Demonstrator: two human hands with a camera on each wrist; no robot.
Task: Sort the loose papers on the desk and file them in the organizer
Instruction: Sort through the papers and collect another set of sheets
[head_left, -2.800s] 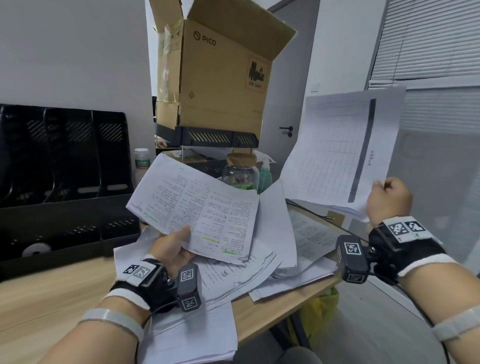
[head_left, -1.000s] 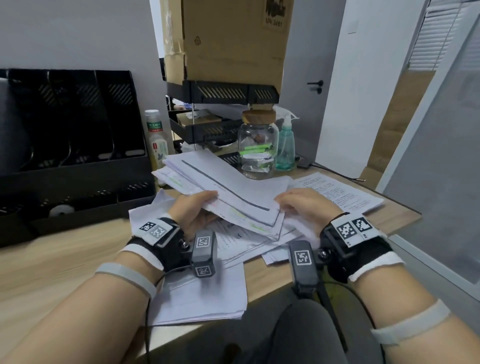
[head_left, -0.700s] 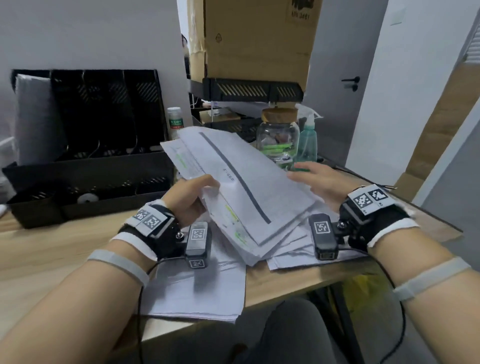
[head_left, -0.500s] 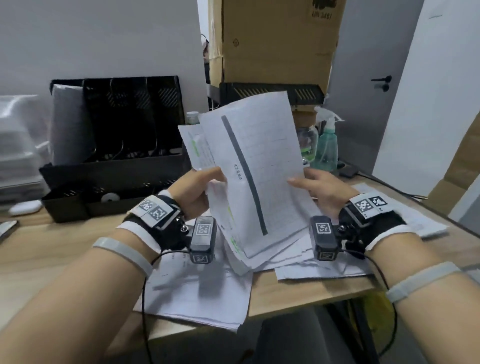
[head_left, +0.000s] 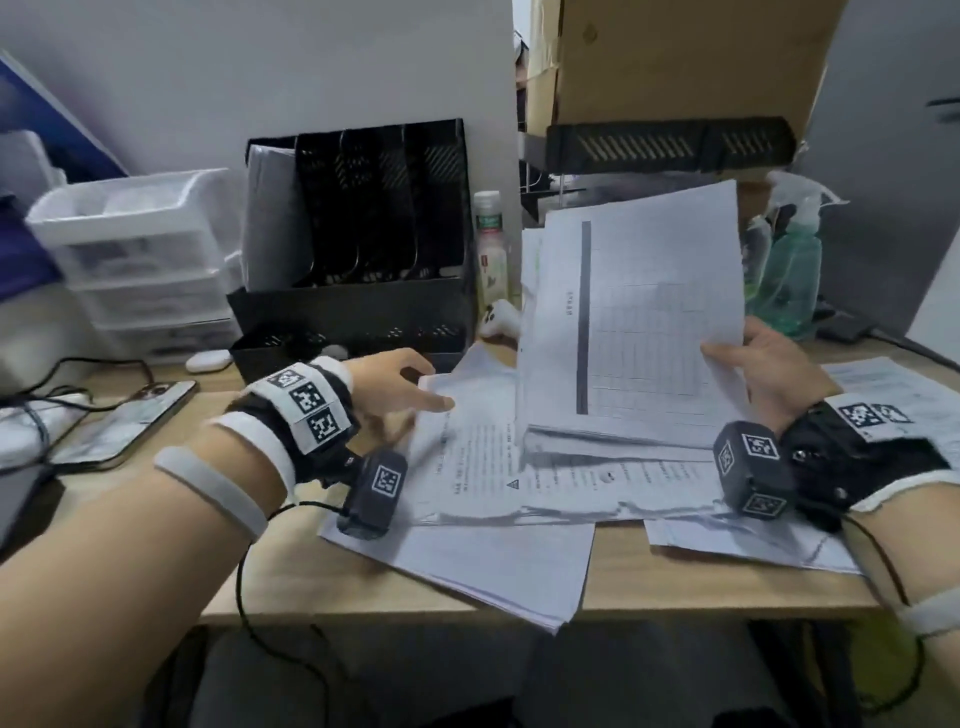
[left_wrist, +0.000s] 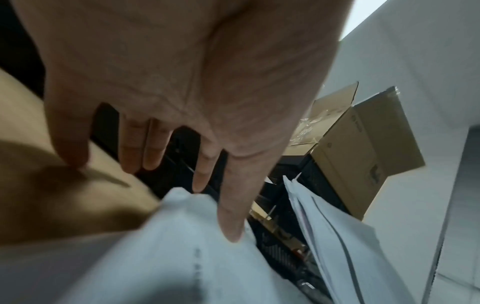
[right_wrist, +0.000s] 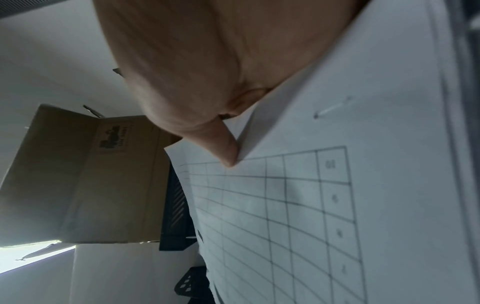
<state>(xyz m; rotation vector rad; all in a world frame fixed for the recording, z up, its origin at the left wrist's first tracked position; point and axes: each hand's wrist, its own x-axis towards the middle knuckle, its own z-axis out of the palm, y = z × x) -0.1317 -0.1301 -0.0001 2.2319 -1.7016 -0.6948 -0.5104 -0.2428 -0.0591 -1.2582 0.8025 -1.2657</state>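
We hold a sheaf of papers (head_left: 631, 312) upright in our right hand (head_left: 763, 371), thumb on the gridded front sheet and fingers (right_wrist: 228, 152) curled round its edge; the right wrist view shows a staple near that corner. Its lower edge rests on the loose papers (head_left: 519, 467) spread over the counter (head_left: 363, 587). Our left hand (head_left: 395, 384) hovers low over the left edge of that spread, fingers (left_wrist: 228, 205) straight and slightly apart, gripping nothing; whether the tips touch the top sheet we cannot tell.

Behind the left hand stands the black organizer (head_left: 358, 260), upright slots above a low front tray. The leftmost slot holds a pale sheaf; the other slots look dark, and the tray's contents are too dim to make out.

Left of it sits a white drawer unit (head_left: 140, 260), with a phone (head_left: 124, 421) and cables lying before it. A small white bottle (head_left: 488, 244) stands between the organizer and the held sheaf. A green spray bottle (head_left: 789, 275) stands behind the right hand, and a cardboard box (head_left: 675, 57) sits on a black rack (head_left: 670, 143) above.
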